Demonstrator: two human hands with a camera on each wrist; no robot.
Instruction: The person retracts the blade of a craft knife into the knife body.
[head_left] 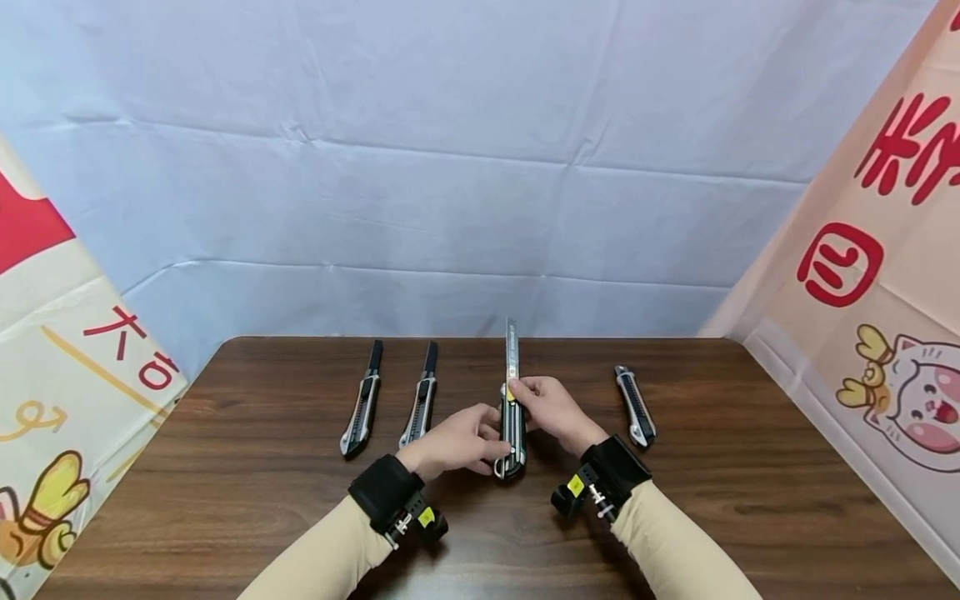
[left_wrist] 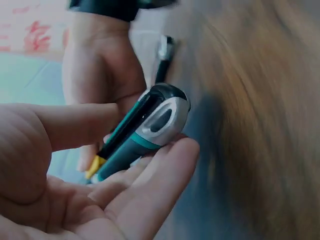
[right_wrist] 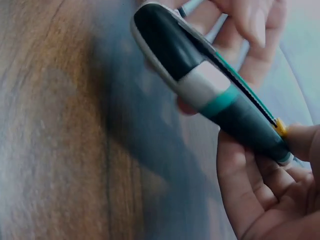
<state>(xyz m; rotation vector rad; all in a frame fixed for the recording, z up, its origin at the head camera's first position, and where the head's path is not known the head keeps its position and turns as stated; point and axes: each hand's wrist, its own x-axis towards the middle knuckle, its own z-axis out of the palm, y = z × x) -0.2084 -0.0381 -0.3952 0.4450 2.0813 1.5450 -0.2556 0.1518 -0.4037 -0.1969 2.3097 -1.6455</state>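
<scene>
While your left hand (head_left: 457,440) is gripping the utility knife (head_left: 512,425) near its butt, your right hand (head_left: 551,406) is pinching its yellow slider (head_left: 511,392) — blade extended, knife raised above the wooden table (head_left: 247,467).

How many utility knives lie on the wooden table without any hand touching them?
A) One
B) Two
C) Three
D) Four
C: two untouched knives lie at the left and one knife at the right, while the left hand and the right hand hold the fourth knife between them.
</scene>
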